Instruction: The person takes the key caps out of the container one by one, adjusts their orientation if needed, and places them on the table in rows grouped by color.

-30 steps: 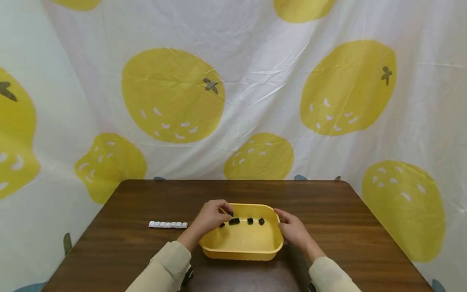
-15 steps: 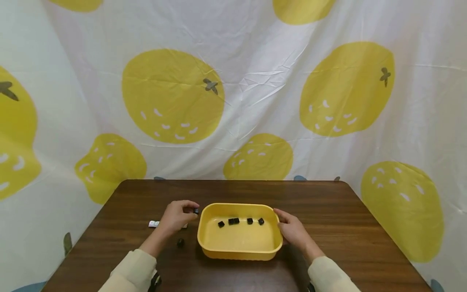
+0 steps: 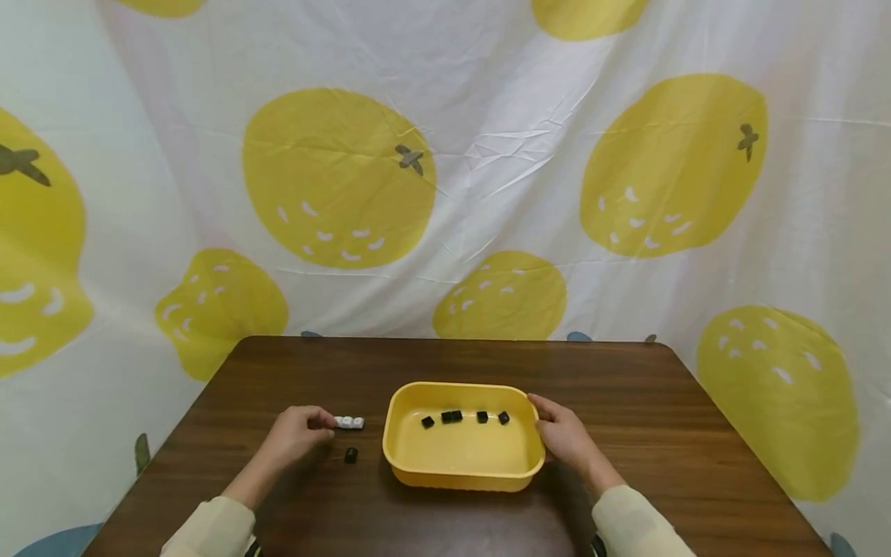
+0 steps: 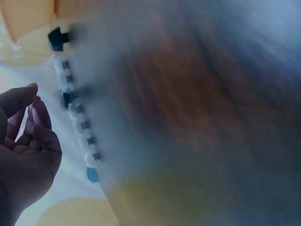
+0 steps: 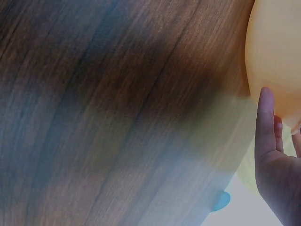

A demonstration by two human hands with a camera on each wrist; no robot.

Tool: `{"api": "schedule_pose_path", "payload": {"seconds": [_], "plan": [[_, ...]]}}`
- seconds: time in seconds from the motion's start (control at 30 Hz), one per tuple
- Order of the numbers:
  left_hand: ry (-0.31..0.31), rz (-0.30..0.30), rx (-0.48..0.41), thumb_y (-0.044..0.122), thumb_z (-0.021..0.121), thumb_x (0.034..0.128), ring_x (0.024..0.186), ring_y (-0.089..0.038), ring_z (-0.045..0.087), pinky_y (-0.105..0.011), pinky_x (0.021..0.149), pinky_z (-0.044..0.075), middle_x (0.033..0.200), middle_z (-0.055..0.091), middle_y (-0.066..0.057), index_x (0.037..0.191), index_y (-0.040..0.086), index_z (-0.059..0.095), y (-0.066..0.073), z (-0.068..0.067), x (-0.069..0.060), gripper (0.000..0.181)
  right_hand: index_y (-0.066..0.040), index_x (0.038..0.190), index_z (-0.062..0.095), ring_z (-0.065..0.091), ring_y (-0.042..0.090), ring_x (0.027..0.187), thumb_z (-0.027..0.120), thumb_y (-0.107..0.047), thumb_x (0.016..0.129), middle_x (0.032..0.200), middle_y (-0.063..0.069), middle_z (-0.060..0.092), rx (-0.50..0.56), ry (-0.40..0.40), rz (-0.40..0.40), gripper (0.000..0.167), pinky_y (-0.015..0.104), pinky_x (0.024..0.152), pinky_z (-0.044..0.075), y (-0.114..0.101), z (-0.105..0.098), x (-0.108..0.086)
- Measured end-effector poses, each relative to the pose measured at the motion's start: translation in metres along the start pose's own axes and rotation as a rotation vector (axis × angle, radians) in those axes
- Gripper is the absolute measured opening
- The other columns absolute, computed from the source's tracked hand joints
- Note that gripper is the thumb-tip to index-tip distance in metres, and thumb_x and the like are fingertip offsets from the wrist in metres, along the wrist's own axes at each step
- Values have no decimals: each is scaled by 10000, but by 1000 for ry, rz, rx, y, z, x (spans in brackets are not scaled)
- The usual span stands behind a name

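Note:
In the head view my left hand (image 3: 295, 437) is at the left part of a row of white cubes (image 3: 349, 422), hiding some of them. The left wrist view shows this hand (image 4: 30, 146) with bent fingers and nothing visible between the fingertips. A dark cube (image 4: 67, 98) lies against the white row (image 4: 81, 127) there, apart from the fingers. Another black cube (image 3: 351, 456) lies on the table in front of the row. My right hand (image 3: 572, 442) holds the right end of a yellow tray (image 3: 462, 480); its fingers touch the outer wall (image 5: 275, 56). Several black cubes (image 3: 452, 416) lie inside.
The brown wooden table (image 3: 661, 433) extends on both sides of the tray. Behind it hangs a pale cloth (image 3: 473, 193) printed with yellow fruit.
My left hand has moved from over the tray leftward with a dark cube, past the front black cube, and its fingers now appear empty. My right hand has stayed at the tray.

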State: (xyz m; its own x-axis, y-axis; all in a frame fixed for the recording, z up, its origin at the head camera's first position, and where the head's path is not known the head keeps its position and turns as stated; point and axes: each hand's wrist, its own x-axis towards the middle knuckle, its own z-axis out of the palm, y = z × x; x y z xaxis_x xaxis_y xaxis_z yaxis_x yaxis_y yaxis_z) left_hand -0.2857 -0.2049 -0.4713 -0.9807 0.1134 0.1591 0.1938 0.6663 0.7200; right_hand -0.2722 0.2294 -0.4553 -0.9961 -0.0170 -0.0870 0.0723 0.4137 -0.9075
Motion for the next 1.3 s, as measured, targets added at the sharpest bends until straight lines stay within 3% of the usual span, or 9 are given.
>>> {"api": "schedule_pose_path", "payload": {"seconds": [0.23, 0.43, 0.67, 0.8, 0.9, 1.1, 1.3], "plan": [[92, -64, 16, 56, 711, 881, 753, -174, 562, -346, 661, 468, 829, 656, -32, 921, 16, 712, -15, -21, -1, 56, 1, 1480, 424, 627, 252, 670, 443, 0, 967, 1188, 267, 578, -19, -5, -13, 512, 426, 563, 558, -2, 0, -1], [94, -134, 104, 98, 698, 892, 796, -230, 582, -389, 681, 477, 871, 660, -79, 961, -1, 700, -30, -42, -5, 120, -10, 1487, 417, 638, 255, 694, 436, -1, 970, 1226, 270, 571, -16, -5, 7, 517, 404, 572, 560, -3, 0, -2], [5, -210, 269, 263, 722, 881, 851, -339, 632, -509, 772, 489, 920, 698, -172, 932, -36, 716, -46, -52, -11, 303, -22, 1489, 423, 634, 255, 688, 443, 2, 969, 1201, 264, 571, -7, 0, 13, 520, 393, 561, 560, -2, 0, 0], [-40, -193, 304, 249, 760, 849, 822, -301, 622, -507, 776, 482, 882, 695, -123, 864, 19, 729, -49, -51, -14, 232, -22, 1492, 415, 637, 253, 704, 437, 0, 971, 1218, 260, 569, -6, -7, 18, 522, 397, 577, 564, 0, 0, 0], [-34, -160, 278, 193, 779, 829, 739, -232, 587, -449, 703, 482, 800, 664, -64, 822, 59, 711, -48, -46, -15, 150, -11, 1492, 408, 642, 254, 715, 433, 2, 971, 1224, 266, 566, -5, -13, 13, 522, 403, 585, 567, 0, 0, -1], [-62, -179, 57, 153, 758, 866, 549, -180, 553, -341, 533, 469, 694, 579, -18, 901, 47, 659, -37, -32, -13, 149, -17, 1490, 416, 641, 246, 697, 438, 3, 969, 1209, 261, 574, -6, -8, 15, 522, 401, 573, 565, 1, 0, 0], [-82, -85, -42, 36, 783, 792, 591, -159, 570, -308, 553, 484, 717, 577, -18, 878, 38, 629, -24, -16, -8, 177, -22, 1491, 418, 646, 250, 692, 443, 3, 968, 1209, 262, 576, -4, -5, 15, 524, 396, 565, 565, 1, 0, 0]]}}
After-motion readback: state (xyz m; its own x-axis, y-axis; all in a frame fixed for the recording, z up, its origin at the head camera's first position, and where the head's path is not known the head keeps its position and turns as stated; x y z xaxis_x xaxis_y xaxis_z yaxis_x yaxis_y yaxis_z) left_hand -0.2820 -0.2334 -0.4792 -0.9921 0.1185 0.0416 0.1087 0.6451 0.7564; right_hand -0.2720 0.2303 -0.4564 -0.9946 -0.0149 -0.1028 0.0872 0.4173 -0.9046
